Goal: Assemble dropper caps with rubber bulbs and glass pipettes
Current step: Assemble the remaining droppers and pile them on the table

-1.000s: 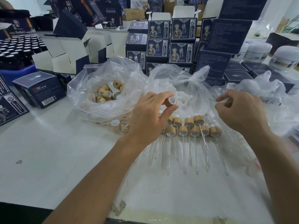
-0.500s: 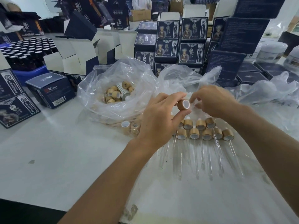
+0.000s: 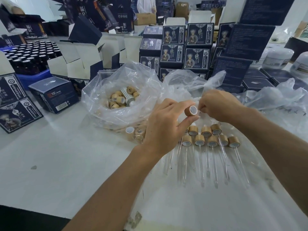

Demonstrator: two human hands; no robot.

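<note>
Left hand pinches a wooden cap; right hand curled, contents unclear.

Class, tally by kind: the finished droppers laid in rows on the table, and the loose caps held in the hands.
Finished droppers: 9 (one barely shows behind the left hand)
Bamboo cap held in left fingers: 1
Total: 10

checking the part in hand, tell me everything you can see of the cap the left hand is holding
The cap is a short bamboo-look cylinder with a white liner showing in its open end. It lies on its side, opening turned right toward the right hand, pinched between thumb and fingers of the left hand, above the finished droppers. No pipette shows in it.
</note>
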